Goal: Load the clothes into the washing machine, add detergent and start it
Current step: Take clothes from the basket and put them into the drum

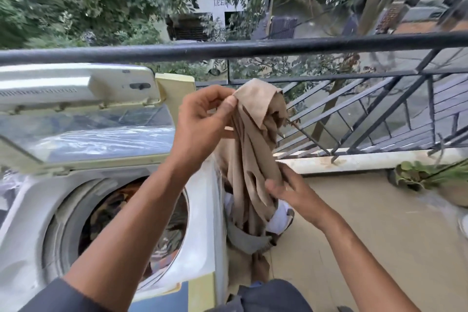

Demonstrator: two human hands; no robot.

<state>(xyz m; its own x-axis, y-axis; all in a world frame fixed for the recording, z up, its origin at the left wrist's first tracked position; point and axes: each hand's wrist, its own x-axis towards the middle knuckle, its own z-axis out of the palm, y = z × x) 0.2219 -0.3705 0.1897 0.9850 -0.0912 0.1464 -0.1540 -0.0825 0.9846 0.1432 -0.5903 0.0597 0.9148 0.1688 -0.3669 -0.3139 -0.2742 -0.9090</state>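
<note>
Presently held: one tan garment (253, 149), bunched lengthwise, long axis running near-vertical from the upper grip down toward the floor, its lower end trailing out of sight behind dark cloth at the bottom edge of the view. Left hand (202, 119): raised, thumb and fingers pinched shut on the garment's top corner, forearm reaching up from the lower left and crossing in front of the drum opening. Right hand (288, 190): lower and to the right, fingers closed around the garment's middle folds, forearm coming in from the lower right. Washing machine (38, 210): top-loading, standing at left, lid (76, 88) tipped up and back against the railing (253, 48). Drum (121, 213): open, already partly filled with dark patterned clothes (106, 210). Key relation: the garment hangs just right of the machine's right edge, so the drum lies to the left of and below both grips; the left hand is nearer the opening. Judgement: the next move likely calls for a leftward swing, top end leading. Also present: a heap of white and grey laundry (276, 220) on the floor beneath the garment, and a potted plant (430, 180) at far right. Detergent: none visible.
</note>
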